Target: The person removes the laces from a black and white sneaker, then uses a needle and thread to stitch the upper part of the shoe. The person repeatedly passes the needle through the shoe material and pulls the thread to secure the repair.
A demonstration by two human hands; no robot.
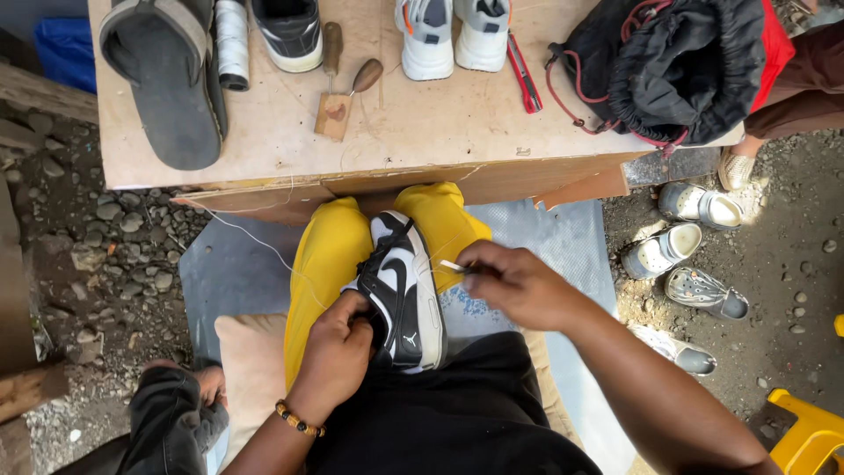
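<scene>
A black and white sneaker (403,290) stands on edge between my yellow-trousered knees (330,255). My left hand (338,347), with a beaded bracelet at the wrist, grips the shoe's heel end from the left. At the shoe's right side, my right hand (514,281) pinches a thin pale needle or tool (454,266) with its tip near the sole edge. A white thread (255,237) runs from the shoe up toward the wooden table (290,149).
On the table lie a black sandal (167,79), a thread spool (232,40), a wooden-handled awl (365,77), a white sneaker pair (455,33), a red cutter (525,75) and a black bag (677,66). Several small shoes (677,251) sit on gravel at right. A yellow stool (809,431) is at bottom right.
</scene>
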